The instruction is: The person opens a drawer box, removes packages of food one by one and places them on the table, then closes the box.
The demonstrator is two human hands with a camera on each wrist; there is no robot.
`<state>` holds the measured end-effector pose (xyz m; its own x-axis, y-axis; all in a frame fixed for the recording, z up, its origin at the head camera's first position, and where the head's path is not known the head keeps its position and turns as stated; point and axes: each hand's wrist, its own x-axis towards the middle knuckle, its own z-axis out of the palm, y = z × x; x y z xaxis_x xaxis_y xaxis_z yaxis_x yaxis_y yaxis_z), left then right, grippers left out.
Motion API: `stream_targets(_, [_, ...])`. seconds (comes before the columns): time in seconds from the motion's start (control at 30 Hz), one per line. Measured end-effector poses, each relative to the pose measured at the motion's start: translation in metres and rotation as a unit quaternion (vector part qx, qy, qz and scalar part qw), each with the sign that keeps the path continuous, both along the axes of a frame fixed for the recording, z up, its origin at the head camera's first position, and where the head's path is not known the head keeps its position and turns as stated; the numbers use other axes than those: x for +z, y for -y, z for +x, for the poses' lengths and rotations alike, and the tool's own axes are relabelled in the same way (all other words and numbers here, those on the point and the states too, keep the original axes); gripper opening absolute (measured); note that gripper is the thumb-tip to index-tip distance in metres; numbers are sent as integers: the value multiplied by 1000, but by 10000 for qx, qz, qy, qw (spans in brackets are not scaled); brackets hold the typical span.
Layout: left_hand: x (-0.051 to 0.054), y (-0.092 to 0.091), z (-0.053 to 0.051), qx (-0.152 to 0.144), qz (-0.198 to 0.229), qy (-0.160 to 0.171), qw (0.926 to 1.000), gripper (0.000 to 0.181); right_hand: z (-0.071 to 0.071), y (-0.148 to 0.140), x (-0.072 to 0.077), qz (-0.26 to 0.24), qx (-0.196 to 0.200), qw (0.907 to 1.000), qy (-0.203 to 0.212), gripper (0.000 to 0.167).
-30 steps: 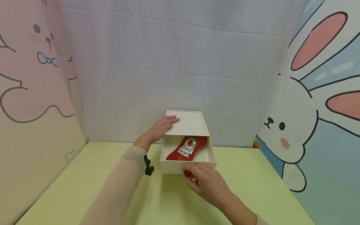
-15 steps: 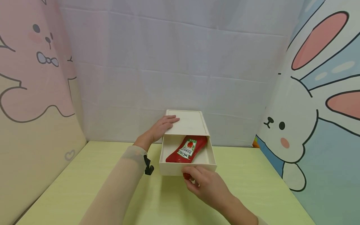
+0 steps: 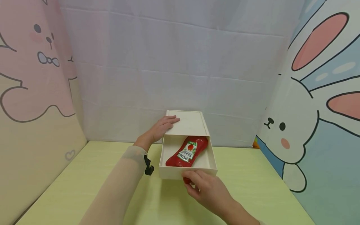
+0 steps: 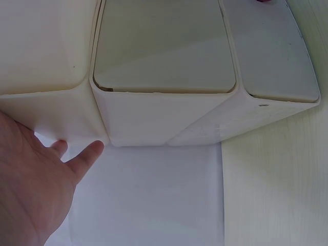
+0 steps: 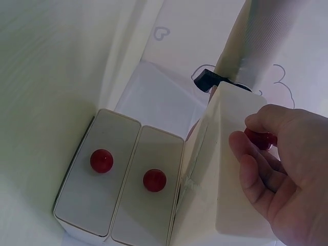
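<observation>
While R fingers [image 3: 194,176] pinch 1 knob [image 5: 259,139], L fingers [image 3: 170,120] extended atop cabinet [image 3: 191,123], 1 drawer [image 3: 170,172] w/ 1 Heinz pkt [image 3: 187,152]

Behind the table [image 3: 250,176], a pale grey-white sheet [image 3: 180,53] hangs, its fold creases running across and down. The table's top is pale yellow-green. Left of the table stands a cream wall [image 3: 36,159] with a pink animal [image 3: 19,72], a bow [image 3: 48,59] and, close to the table's edge, a small heart [image 3: 70,155]. Right of the table, a blue wall [image 3: 334,162] carries a large white rabbit [image 3: 298,109] with pink inner ears. A small orange patch [image 3: 255,143] shows at the table's far right corner. Light is soft; faint shadows lie on the table.
</observation>
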<state>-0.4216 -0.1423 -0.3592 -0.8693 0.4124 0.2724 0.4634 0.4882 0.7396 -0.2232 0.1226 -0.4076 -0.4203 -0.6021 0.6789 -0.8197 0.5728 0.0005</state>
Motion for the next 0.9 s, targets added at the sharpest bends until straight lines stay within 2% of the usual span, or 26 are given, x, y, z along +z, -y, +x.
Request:
stream_targets(0.77, [1,-2,2,31,63,30,10000,56,9,-4,-2,71,25,10000,62,42])
stream_targets(0.9, [0,-2,3,40,50,13,10000,56,10,-5,-1,139,-20,9999,-85,41])
